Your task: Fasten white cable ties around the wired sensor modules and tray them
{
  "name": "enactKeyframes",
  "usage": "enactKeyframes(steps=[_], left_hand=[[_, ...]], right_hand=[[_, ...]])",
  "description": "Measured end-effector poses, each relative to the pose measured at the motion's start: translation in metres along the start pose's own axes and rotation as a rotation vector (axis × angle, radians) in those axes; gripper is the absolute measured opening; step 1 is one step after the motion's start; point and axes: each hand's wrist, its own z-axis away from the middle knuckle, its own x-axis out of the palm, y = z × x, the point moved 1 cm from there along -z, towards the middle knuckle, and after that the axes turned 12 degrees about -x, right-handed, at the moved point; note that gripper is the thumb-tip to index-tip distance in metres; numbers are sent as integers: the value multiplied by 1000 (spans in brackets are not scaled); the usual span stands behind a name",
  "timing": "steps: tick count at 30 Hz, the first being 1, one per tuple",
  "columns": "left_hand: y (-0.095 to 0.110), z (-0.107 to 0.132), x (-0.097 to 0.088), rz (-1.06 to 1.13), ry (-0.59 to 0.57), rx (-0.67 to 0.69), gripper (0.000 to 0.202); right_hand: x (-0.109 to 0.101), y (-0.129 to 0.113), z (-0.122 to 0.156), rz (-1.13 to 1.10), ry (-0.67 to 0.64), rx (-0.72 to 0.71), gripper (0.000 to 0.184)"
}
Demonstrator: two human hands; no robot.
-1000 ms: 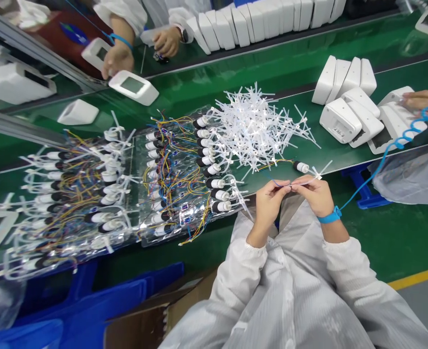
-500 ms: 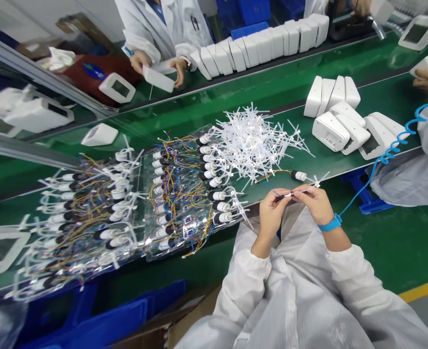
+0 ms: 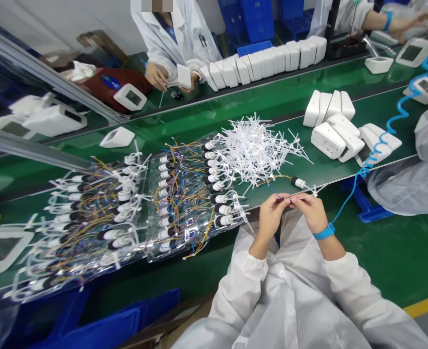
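Observation:
My left hand (image 3: pixel 271 213) is closed in a pinch, with a thin blue wire (image 3: pixel 279 196) showing at its fingertips. My right hand (image 3: pixel 312 212), a blue strap at its wrist, pinches close beside it. A small pale piece lies between the fingertips, too small to name. Just beyond the right hand, a black-and-white cylindrical part (image 3: pixel 298 182) with yellow wires rests on the green table. White tubing with a small connector (image 3: pixel 314 191) extends from its white end, past my right fingers.
A heap of white tubes with connectors (image 3: pixel 252 150) lies ahead. Rows of wired cylinders (image 3: pixel 223 209) on clear plastic bags fill the left. White housings (image 3: pixel 328 140) stand at right. A coiled blue cord (image 3: pixel 370 165) runs from my wrist strap. Co-workers sit across and at right.
The view has shifted slightly. My hands stay pinched together, and the pale piece between them shows less. The worker across has turned the white housing in their hands.

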Motion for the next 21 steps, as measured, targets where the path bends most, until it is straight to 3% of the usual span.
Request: enactKeyframes(steps=[4, 8, 11, 15, 17, 21], left_hand=[[-4, 3, 1, 13, 14, -14, 21], [-13, 8, 2, 81, 25, -48, 25], [-20, 11, 4, 191, 5, -90, 30], [-27, 10, 5, 353, -57, -113, 41], [-28, 10, 5, 414, -88, -120, 46], [-28, 11, 6, 497, -108, -112, 51]], right_hand=[[-11, -3, 13, -5, -35, 133, 57], [-41, -25, 25, 279, -192, 173, 62], [-60, -55, 32, 571, -214, 54, 61], [-64, -89, 25, 778, -26, -190, 46], [-56, -93, 10, 826, -18, -280, 42], [-37, -74, -34, 961, -194, -366, 48]])
